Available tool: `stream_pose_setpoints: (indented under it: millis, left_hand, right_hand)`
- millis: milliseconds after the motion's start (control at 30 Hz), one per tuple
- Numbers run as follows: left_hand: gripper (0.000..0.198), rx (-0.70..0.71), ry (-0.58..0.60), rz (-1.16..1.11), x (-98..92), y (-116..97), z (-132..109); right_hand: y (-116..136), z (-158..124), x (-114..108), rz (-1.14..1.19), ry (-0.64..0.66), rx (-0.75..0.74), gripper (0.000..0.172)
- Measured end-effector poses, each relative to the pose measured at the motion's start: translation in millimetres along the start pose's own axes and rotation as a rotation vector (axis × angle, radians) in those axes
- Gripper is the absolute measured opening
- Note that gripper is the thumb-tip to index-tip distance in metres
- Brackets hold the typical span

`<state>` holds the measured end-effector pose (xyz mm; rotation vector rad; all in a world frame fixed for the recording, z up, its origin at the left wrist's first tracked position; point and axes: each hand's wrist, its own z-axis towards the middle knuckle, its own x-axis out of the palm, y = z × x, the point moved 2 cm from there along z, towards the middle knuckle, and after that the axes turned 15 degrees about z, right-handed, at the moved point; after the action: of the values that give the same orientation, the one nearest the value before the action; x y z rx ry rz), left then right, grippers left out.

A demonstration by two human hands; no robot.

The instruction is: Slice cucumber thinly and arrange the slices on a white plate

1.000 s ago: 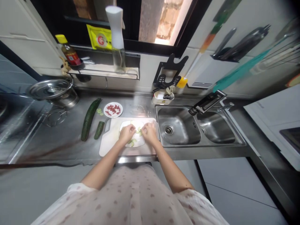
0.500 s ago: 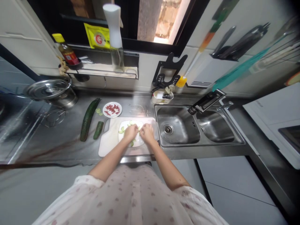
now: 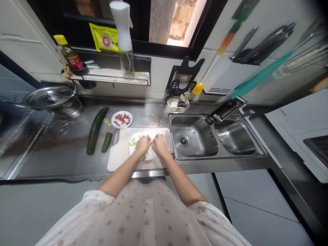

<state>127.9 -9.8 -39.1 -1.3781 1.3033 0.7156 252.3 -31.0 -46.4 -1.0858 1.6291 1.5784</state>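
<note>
My left hand (image 3: 144,145) and my right hand (image 3: 160,145) are close together over a white plate (image 3: 151,156). Both have their fingers pinched closed, and whatever lies between the fingertips is too small or hidden to name. Pale green cucumber slices (image 3: 132,141) lie around the plate's left and upper parts, some covered by my left hand. Under the plate is a white cutting board (image 3: 115,160). A long dark green cucumber (image 3: 95,132) and a short cucumber piece (image 3: 107,142) rest on the counter to the left.
Behind the board stands a small plate (image 3: 114,123) of chopped red bits, with a few green slices (image 3: 107,121) beside it. A double sink (image 3: 197,136) adjoins the board's right side. A lidded steel pot (image 3: 66,107) is at far left. Bottles stand on the shelf (image 3: 110,76).
My fingers have shifted slightly over the plate, the right ones curling in more beside the left. The camera view has moved a little; the other things stay in place.
</note>
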Motion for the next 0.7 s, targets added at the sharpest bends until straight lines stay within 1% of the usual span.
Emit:
stream_pose_setpoints:
  millis: [367,500,700]
  left_hand:
    - [0.017,-0.008,-0.002,-0.020,-0.4,0.2,-0.7]
    - [0.016,-0.012,-0.004,-0.064,1.5,3.3,1.0]
    - [0.014,-0.028,-0.049,-0.079,2.1,6.0,2.5]
  right_hand:
    - [-3.4,-0.1,0.5,0.000,-0.004,0.038,0.022]
    - [-3.0,-1.2,-3.9,0.017,-0.005,0.052,0.023]
    - [-0.4,-2.0,-10.8,0.026,-0.021,0.082,0.024]
